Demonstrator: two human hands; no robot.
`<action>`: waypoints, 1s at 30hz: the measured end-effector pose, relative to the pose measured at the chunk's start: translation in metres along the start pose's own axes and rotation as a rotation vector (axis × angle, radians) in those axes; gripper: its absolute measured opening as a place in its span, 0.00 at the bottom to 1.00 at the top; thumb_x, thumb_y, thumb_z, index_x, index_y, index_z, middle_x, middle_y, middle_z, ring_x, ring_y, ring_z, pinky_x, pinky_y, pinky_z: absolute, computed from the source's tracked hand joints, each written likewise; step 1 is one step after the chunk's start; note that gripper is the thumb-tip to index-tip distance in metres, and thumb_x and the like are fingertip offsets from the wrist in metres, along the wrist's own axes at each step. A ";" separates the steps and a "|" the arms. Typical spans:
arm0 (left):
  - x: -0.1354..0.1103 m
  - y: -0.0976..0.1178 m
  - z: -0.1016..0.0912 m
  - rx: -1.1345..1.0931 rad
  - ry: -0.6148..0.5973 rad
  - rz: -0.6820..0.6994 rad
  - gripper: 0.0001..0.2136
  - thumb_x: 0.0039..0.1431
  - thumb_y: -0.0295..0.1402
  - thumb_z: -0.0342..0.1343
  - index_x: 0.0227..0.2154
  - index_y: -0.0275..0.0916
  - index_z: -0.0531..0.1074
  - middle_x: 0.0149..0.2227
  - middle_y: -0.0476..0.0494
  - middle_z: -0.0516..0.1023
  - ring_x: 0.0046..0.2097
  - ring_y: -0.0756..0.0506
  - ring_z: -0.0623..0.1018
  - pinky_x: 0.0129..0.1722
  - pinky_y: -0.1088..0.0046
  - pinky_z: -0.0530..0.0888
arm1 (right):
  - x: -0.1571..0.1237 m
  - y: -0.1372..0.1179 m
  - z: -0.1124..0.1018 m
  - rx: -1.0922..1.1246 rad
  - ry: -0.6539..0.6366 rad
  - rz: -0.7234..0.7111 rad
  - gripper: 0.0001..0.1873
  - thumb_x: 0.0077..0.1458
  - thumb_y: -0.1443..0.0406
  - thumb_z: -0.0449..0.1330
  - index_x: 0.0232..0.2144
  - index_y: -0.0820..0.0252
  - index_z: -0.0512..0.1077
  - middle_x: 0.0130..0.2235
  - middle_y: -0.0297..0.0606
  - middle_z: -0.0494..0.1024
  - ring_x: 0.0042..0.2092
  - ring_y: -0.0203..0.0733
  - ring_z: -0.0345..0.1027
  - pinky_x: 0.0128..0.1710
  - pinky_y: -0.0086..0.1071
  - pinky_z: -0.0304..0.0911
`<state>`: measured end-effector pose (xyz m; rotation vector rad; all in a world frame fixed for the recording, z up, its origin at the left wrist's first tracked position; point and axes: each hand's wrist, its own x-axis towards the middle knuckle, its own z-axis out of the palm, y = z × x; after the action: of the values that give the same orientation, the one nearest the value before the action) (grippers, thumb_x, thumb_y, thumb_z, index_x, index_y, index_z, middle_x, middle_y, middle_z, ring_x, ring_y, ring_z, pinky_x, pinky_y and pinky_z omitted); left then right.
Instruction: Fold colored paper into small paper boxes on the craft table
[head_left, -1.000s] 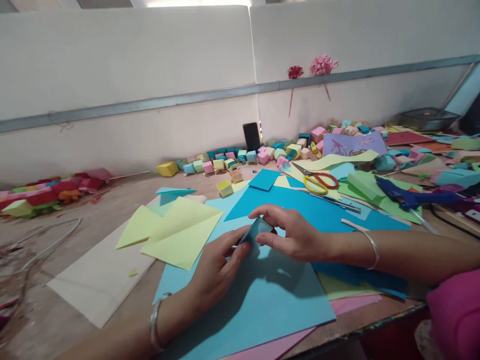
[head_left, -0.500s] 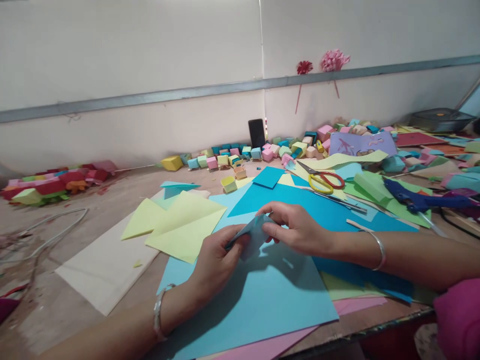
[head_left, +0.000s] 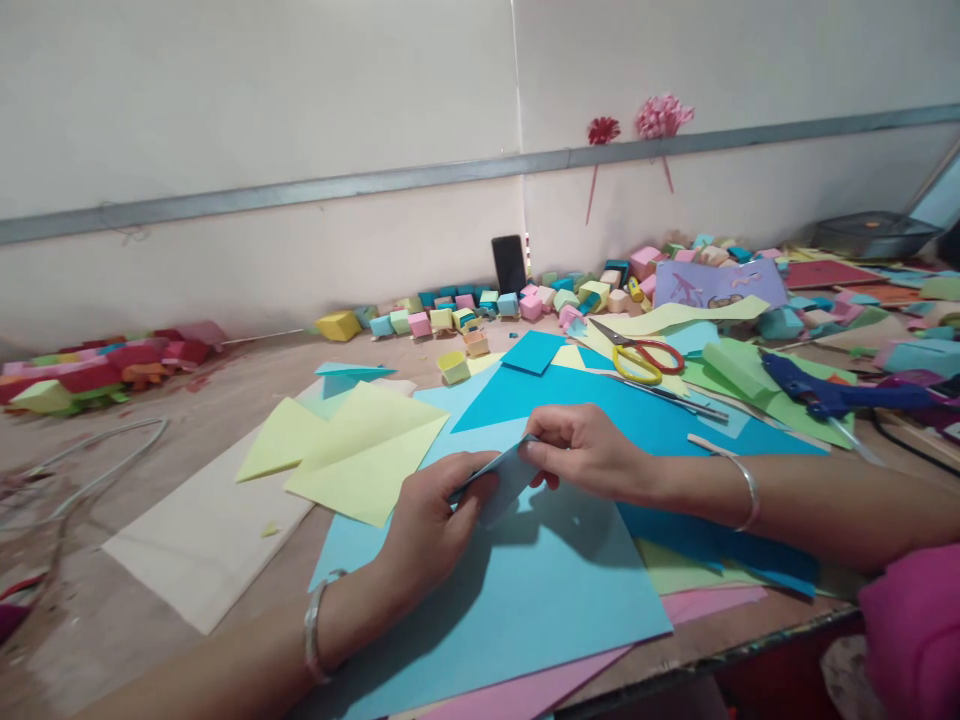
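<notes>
A small folded piece of light blue paper [head_left: 501, 478] is held just above a large light blue sheet [head_left: 525, 590] on the table. My left hand [head_left: 431, 520] pinches its left end, fingers closed. My right hand [head_left: 581, 452] pinches its right end between thumb and fingers. Each wrist wears a silver bangle. A darker blue sheet [head_left: 637, 415] lies under my right forearm.
Folded yellow-green sheets [head_left: 352, 450] and a cream sheet [head_left: 202, 540] lie to the left. Scissors with yellow and red handles [head_left: 637, 355], a blue glue gun [head_left: 832, 392], several small coloured paper cubes [head_left: 480, 305] and a black phone [head_left: 508, 264] stand farther back. The table edge [head_left: 750, 650] runs near right.
The folded blue paper has been lifted off the sheet and turned flatter between both hands. My right hand's fingers have closed onto its right end. The camera has tilted slightly.
</notes>
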<state>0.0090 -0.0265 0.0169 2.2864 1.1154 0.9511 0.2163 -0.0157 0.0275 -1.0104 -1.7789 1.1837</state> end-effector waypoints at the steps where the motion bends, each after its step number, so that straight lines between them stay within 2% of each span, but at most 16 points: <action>1: 0.000 0.000 0.000 -0.001 -0.002 0.004 0.11 0.59 0.27 0.51 0.39 0.41 0.77 0.33 0.47 0.81 0.32 0.48 0.77 0.31 0.73 0.73 | 0.000 0.001 0.000 0.010 -0.005 0.009 0.07 0.54 0.65 0.56 0.25 0.61 0.65 0.20 0.31 0.73 0.22 0.31 0.69 0.20 0.22 0.59; 4: 0.000 -0.002 0.000 0.021 -0.013 0.024 0.12 0.59 0.26 0.51 0.41 0.42 0.77 0.32 0.48 0.80 0.31 0.48 0.77 0.31 0.72 0.73 | 0.002 0.001 -0.001 0.021 -0.032 0.041 0.07 0.55 0.65 0.57 0.25 0.61 0.65 0.19 0.30 0.73 0.20 0.29 0.66 0.18 0.21 0.58; 7: -0.001 -0.005 0.001 0.087 -0.052 0.073 0.14 0.61 0.26 0.48 0.47 0.42 0.74 0.35 0.46 0.80 0.35 0.47 0.77 0.35 0.71 0.74 | 0.004 0.001 -0.003 0.012 -0.069 0.077 0.05 0.55 0.65 0.56 0.29 0.62 0.68 0.19 0.29 0.74 0.17 0.27 0.62 0.17 0.20 0.56; 10: -0.004 -0.007 0.003 0.211 -0.104 0.158 0.18 0.66 0.31 0.44 0.57 0.41 0.65 0.40 0.41 0.78 0.39 0.45 0.77 0.37 0.68 0.75 | 0.005 0.001 -0.003 0.045 -0.056 0.107 0.05 0.55 0.65 0.56 0.32 0.62 0.69 0.19 0.29 0.74 0.17 0.27 0.62 0.17 0.21 0.56; 14: -0.007 -0.004 0.008 0.437 -0.089 0.319 0.29 0.65 0.42 0.47 0.65 0.36 0.49 0.45 0.33 0.74 0.42 0.40 0.75 0.38 0.62 0.75 | 0.004 0.001 0.001 0.157 -0.031 0.135 0.04 0.55 0.66 0.54 0.31 0.61 0.67 0.19 0.29 0.75 0.18 0.29 0.63 0.18 0.22 0.58; 17: -0.008 -0.003 0.009 0.569 -0.074 0.356 0.30 0.66 0.35 0.46 0.67 0.36 0.42 0.42 0.34 0.74 0.39 0.41 0.75 0.34 0.65 0.75 | 0.003 -0.001 0.004 0.237 -0.059 0.156 0.04 0.55 0.66 0.53 0.33 0.61 0.66 0.20 0.29 0.75 0.18 0.29 0.63 0.19 0.23 0.59; 20: -0.009 -0.007 0.007 0.626 -0.035 0.349 0.29 0.66 0.26 0.43 0.67 0.38 0.40 0.41 0.36 0.75 0.37 0.43 0.75 0.31 0.68 0.74 | 0.003 -0.003 0.000 0.281 -0.099 0.167 0.08 0.56 0.65 0.51 0.39 0.62 0.66 0.22 0.31 0.75 0.19 0.30 0.64 0.21 0.24 0.59; 22: -0.009 -0.011 0.006 0.583 -0.006 0.337 0.29 0.64 0.23 0.43 0.66 0.39 0.44 0.41 0.36 0.76 0.36 0.44 0.76 0.31 0.69 0.73 | 0.003 -0.004 -0.006 0.226 -0.081 0.080 0.13 0.56 0.66 0.50 0.43 0.63 0.66 0.23 0.33 0.75 0.23 0.32 0.65 0.24 0.27 0.60; 27: -0.008 -0.013 0.004 0.277 -0.064 0.204 0.24 0.61 0.19 0.41 0.59 0.39 0.56 0.42 0.41 0.78 0.33 0.50 0.76 0.33 0.72 0.74 | 0.007 -0.001 -0.020 -0.275 0.078 -0.481 0.15 0.52 0.67 0.55 0.44 0.63 0.71 0.39 0.42 0.73 0.41 0.41 0.65 0.40 0.36 0.64; 30: -0.008 -0.008 0.003 0.160 -0.085 0.153 0.20 0.61 0.20 0.42 0.55 0.38 0.60 0.41 0.42 0.79 0.33 0.50 0.76 0.33 0.73 0.74 | 0.009 0.000 -0.018 -0.355 0.025 -0.613 0.11 0.56 0.66 0.58 0.42 0.62 0.72 0.41 0.43 0.73 0.44 0.41 0.65 0.42 0.35 0.64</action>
<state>0.0035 -0.0285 0.0064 2.5467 1.0265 0.8374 0.2295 -0.0015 0.0337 -0.5819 -2.1108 0.4846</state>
